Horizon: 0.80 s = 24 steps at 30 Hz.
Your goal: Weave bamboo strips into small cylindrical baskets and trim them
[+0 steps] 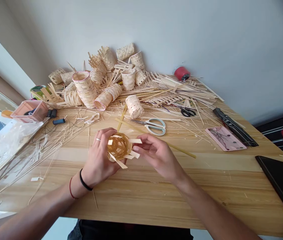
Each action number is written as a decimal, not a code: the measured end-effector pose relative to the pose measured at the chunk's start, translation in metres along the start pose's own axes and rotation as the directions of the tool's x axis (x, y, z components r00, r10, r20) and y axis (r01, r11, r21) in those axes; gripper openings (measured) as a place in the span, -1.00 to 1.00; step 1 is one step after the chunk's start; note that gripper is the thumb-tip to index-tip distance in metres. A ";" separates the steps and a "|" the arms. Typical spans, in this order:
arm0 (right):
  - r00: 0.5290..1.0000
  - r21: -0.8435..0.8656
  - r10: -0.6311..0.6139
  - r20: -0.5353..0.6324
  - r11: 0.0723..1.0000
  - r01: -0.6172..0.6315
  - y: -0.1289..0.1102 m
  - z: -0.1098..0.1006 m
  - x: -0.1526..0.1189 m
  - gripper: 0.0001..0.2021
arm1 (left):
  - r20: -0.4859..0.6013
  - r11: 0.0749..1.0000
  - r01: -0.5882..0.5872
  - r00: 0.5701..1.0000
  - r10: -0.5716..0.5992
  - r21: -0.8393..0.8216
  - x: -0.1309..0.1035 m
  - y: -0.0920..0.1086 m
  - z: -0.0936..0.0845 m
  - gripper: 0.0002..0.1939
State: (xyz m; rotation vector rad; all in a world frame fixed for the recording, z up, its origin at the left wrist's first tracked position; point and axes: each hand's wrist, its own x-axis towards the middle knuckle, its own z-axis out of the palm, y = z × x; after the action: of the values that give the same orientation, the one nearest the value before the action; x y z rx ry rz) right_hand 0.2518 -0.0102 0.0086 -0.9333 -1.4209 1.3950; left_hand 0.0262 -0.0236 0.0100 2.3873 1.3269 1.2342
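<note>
— Start broad: your table [206, 196] spreads beneath both forearms; a heap of woven baskets [105, 96] lies at its back, near the wall; your left hand [100, 161] and right hand [160, 155] meet nearer the front edge; pale-handled scissors [153, 126] lie just beyond them, blades pointing left; mind your knuckles there.

— And the piece you are working on?

— The small basket [118, 146] sits between your hands, a round opening turned up towards you; several loose strips [135, 141] stick out from its rim, mostly on your right.

— How do you handle those well?

— You seem to be sorting the strip ends; take them singly, I'd say, and guide each from close to the rim; thin strips like these probably split if you bend them sharply; brace the wall lightly, since hard squeezing could push the round out of shape.

— Now your grip?

— Your left is wrapped firmly round the basket's left side; your right is loosely curled, thumb and forefinger slightly parted beside the strip ends; whether you pinch one, I cannot tell.
</note>
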 end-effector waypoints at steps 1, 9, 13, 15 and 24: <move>0.998 -0.042 -0.061 -0.004 0.997 0.061 -0.003 0.001 -0.002 -0.76 | -0.036 1.000 0.023 0.999 -0.022 0.019 0.000 -0.001 0.000 -0.26; 0.948 -0.314 -0.316 0.044 0.896 0.313 -0.005 0.011 -0.006 -0.85 | -0.129 0.994 0.073 0.990 -0.062 0.086 -0.001 -0.003 0.003 -0.24; 0.938 -0.354 -0.348 0.015 0.875 0.330 0.001 0.011 -0.006 -0.88 | -0.133 0.990 0.096 0.988 -0.082 0.102 -0.003 -0.001 0.005 -0.20; 0.941 -0.386 -0.339 0.002 0.867 0.314 0.003 0.011 -0.006 -0.82 | -0.096 0.986 0.123 0.989 -0.112 0.109 -0.004 0.001 0.005 -0.17; 0.942 -0.383 -0.335 -0.031 0.874 0.298 0.004 0.012 -0.003 -0.79 | -0.014 0.961 0.233 0.972 -0.234 0.149 0.000 0.005 0.003 -0.18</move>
State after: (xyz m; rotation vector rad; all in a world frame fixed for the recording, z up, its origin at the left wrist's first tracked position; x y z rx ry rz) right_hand 0.2408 -0.0162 0.0048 -0.9359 -1.7119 0.8379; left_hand 0.0313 -0.0264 0.0106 2.2409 1.6989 1.0991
